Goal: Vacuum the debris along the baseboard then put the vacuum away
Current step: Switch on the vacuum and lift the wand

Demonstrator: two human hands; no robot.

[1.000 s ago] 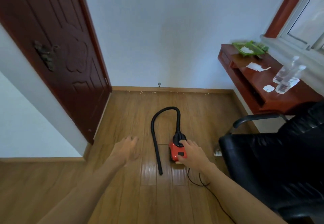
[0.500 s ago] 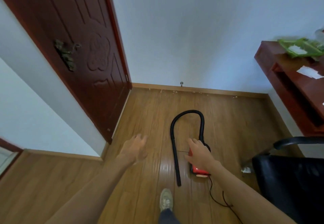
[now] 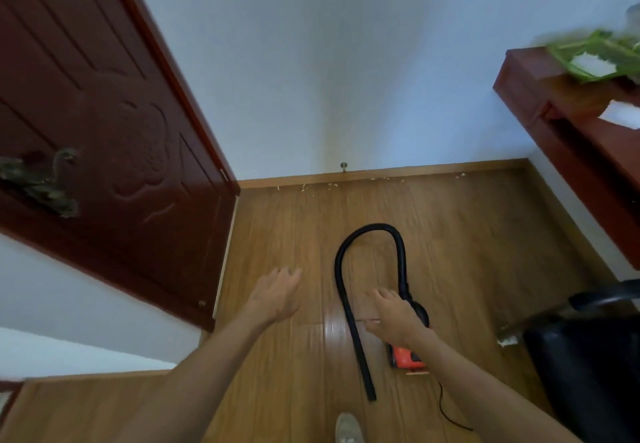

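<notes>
A small red vacuum (image 3: 404, 356) with a black front end lies on the wooden floor. Its black hose (image 3: 367, 229) loops forward and back, and the nozzle end lies near my feet. My right hand (image 3: 394, 318) is over the vacuum's front with fingers stretched forward; I cannot tell whether it touches. My left hand (image 3: 277, 293) hovers open to the left of the hose and holds nothing. Pale bits of debris (image 3: 329, 185) are scattered along the baseboard (image 3: 433, 169) at the far wall.
A dark red door (image 3: 104, 123) stands open on the left. A red-brown desk (image 3: 568, 130) with a green tray is on the right, with a black chair (image 3: 588, 356) below it. The vacuum's cord (image 3: 446, 411) trails toward me. My shoe (image 3: 348, 428) shows at the bottom.
The view has swung left and drawn closer to the vacuum. My right hand has slid forward along the vacuum's body, uncovering the red rear. My left hand stays open.
</notes>
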